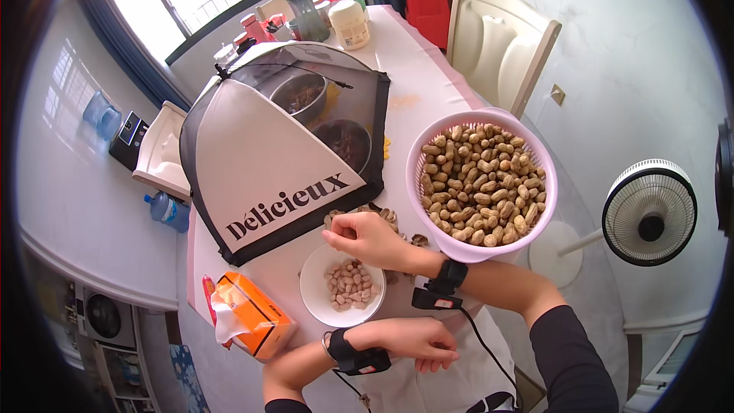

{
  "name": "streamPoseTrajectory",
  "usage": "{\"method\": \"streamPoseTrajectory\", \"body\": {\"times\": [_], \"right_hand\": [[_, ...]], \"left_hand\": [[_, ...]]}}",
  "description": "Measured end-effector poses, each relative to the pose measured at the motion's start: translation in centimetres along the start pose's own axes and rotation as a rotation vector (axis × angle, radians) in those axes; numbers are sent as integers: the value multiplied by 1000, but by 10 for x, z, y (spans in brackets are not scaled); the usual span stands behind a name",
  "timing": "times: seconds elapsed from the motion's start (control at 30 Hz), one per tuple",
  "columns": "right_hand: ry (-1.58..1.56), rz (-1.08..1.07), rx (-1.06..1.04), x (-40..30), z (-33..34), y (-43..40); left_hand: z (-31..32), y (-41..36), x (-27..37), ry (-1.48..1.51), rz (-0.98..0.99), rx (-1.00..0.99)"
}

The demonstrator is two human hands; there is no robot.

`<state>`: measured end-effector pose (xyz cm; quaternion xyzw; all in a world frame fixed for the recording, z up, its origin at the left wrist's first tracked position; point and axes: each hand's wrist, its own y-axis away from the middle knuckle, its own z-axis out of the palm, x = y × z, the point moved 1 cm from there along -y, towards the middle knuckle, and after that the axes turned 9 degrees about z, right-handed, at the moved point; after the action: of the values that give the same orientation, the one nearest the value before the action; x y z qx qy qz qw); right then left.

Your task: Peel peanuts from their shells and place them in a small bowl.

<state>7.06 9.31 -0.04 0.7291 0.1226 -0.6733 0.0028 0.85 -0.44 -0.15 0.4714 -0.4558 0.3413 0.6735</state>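
My right hand (367, 240) hangs over the upper rim of a white bowl (309, 292), its fingers curled; whether something small is between them cannot be seen. Shelled peanut kernels (350, 285) lie in that bowl. Below the bowl, near the table's front edge, is my left hand (421, 341), fingers bent downward and their tips partly hidden. A pink plastic basket (414, 195) full of unshelled peanuts (481, 183) stands to the right. Broken peanut shells (387, 215) lie on the table behind my right hand and partly under it. Both wrists wear black straps with small devices.
A mesh food cover (275, 172) stands over metal bowls (299, 96) of food. An orange tissue pack (252, 315) is left of the white bowl. Jars and a flower vase (309, 17) stand at the far end. A fan (649, 215) is at the right; cables hang from both wrist devices.
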Motion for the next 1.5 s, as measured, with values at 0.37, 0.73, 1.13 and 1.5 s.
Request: {"method": "streamPoseTrajectory", "body": {"times": [0.37,0.73,1.13,1.5], "right_hand": [[101,27,-35,-5,-4,-1],[138,-54,-24,-5,-4,-1],[136,-36,-22,-6,-4,0],[165,-18,-25,-7,-3,0]], "left_hand": [[-1,4,2,10,19,53],[-1,2,0,-10,-8,67],[-1,2,-3,-1,5,53],[0,1,-6,-7,23,50]]}}
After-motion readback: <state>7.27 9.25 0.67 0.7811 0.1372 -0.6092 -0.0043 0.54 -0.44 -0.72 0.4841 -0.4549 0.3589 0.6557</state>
